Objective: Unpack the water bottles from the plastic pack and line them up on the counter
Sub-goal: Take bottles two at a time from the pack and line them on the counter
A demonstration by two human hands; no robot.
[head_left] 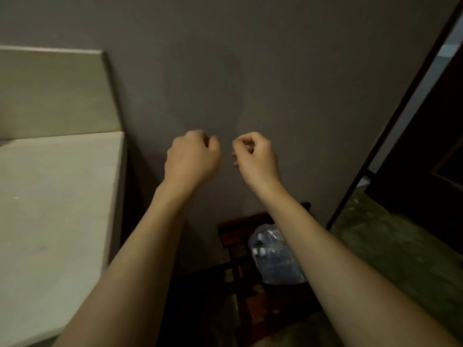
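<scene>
My left hand and my right hand are raised side by side in front of a grey wall, both curled into loose fists with nothing in them. Far below them, on a dark wooden chair, sits the plastic pack of water bottles, wrapped in clear bluish film. My right forearm crosses over part of the pack. The pale counter runs along the left side, apart from both hands.
A beige backsplash panel rises behind the counter. A dark door frame slants down the right side, with a greenish patterned floor past it. The floor under the chair is dark and dim.
</scene>
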